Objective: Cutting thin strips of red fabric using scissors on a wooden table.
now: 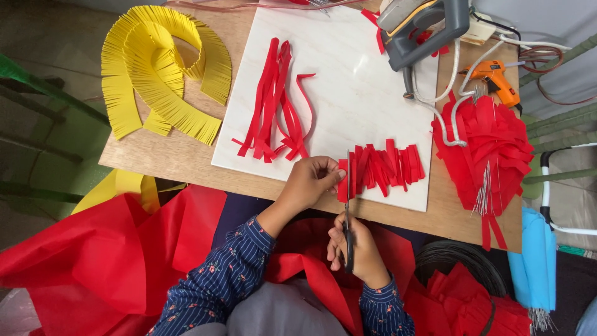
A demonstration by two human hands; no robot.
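My left hand (309,181) pinches the left end of a folded, fringed red paper strip (382,168) that lies along the near edge of a white marble board (348,93). My right hand (356,249) grips a pair of dark scissors (348,205), the blades pointing away from me and set into the red strip just right of my left fingers. Both arms wear dark blue striped sleeves. Several long loose red paper strips (277,102) lie on the board to the left.
Yellow fringed paper (158,68) curls at the wooden table's (174,155) far left. A bundle of red fringed paper (488,158), an orange glue gun (494,78) and a grey tool (423,28) sit on the right. Red sheets (112,261) cover my lap; a blue roll (535,261) stands at right.
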